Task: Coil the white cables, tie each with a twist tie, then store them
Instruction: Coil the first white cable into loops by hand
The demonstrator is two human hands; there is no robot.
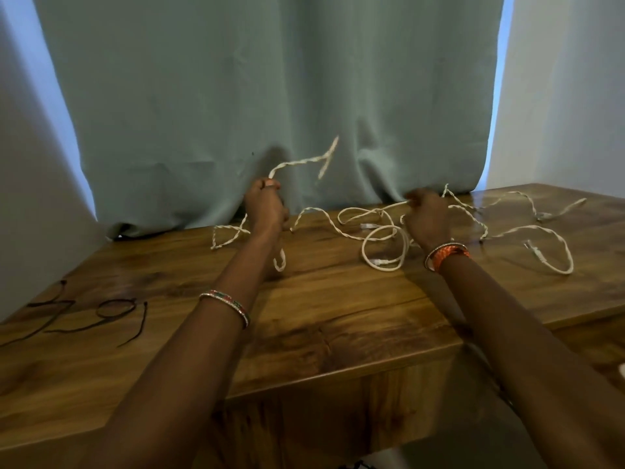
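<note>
So the white cables (382,228) are a twisted, cream-coloured tangle, not coiled at all, sprawled in loose loops along the back edge of the counter (338,319) and out toward its back right corner. One end sticks up in the air from my left hand (265,206); my right hand (426,216) pinches another strand mid-tangle. The twist ties (84,316), thin and dark, lie loose near the left edge, well apart from the cables.

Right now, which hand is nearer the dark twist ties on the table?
Left. The left hand grips a white cable near the table's middle back, while the right hand holds cable farther right. The twist ties lie at the table's left end.
</note>
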